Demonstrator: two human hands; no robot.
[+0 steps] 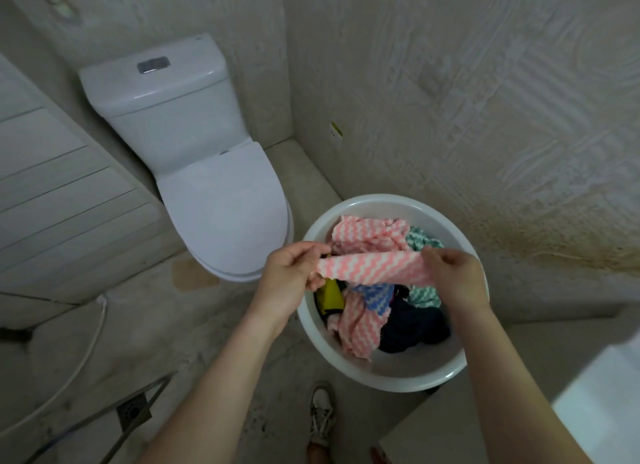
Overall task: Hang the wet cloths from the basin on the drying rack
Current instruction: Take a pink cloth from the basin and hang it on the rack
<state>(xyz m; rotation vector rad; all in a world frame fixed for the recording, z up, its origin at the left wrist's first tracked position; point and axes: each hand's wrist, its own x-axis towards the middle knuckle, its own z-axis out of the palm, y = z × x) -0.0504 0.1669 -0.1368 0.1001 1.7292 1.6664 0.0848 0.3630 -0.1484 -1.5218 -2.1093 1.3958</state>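
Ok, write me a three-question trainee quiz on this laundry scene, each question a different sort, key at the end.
1. True or false: the left hand and the right hand both pinch the pink zigzag cloth above the basin.
2. What stands on the floor left of the basin? A. a sink B. the toilet C. a bucket
3. Fill the gap: the zigzag cloth at the basin's right side is white and ____.
Key: 1 true; 2 B; 3 teal, the teal cloth.
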